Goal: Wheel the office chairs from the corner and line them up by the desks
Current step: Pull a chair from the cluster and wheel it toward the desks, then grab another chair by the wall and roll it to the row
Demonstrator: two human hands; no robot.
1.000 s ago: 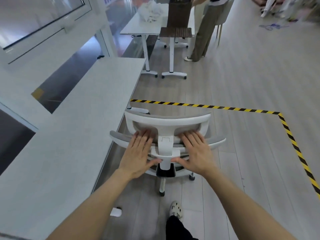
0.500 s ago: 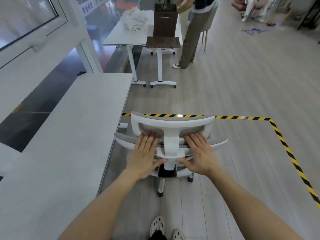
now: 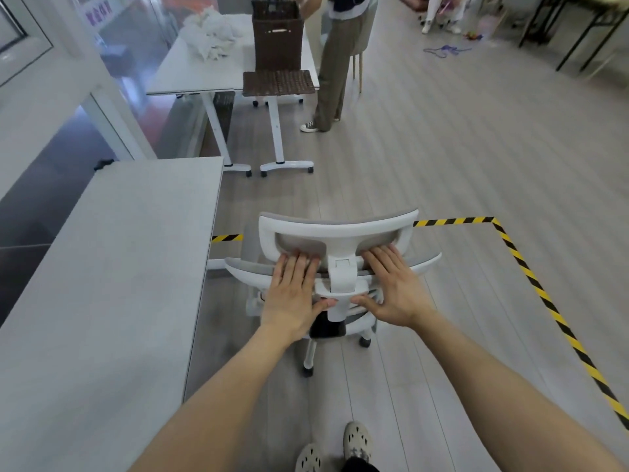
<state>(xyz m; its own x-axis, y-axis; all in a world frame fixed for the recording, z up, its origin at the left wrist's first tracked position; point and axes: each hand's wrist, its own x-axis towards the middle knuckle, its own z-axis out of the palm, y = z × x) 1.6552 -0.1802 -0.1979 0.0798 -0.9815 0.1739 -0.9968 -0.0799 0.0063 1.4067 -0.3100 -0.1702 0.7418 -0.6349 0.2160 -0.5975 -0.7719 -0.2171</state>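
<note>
A white office chair (image 3: 335,229) with grey mesh stands on the floor right in front of me, its back toward me, close beside the right edge of a long grey desk (image 3: 112,284). My left hand (image 3: 292,294) lies on the left side of the chair's back, fingers on the frame and thumb under the centre bracket. My right hand (image 3: 394,289) holds the right side the same way. The chair's seat is hidden below its back; two castors and part of the base show.
A second white desk (image 3: 200,71) stands ahead with a brown wicker basket (image 3: 277,35), its lid and white cloths. A person (image 3: 335,63) stands beside it. Yellow-black floor tape (image 3: 531,277) runs ahead and down the right. Glass wall on the left. My shoes are at the bottom.
The chair and I have rolled forward along the long desk; the chair has reached the floor tape, and the far desk and the standing person are nearer. Both hands kept their hold.
</note>
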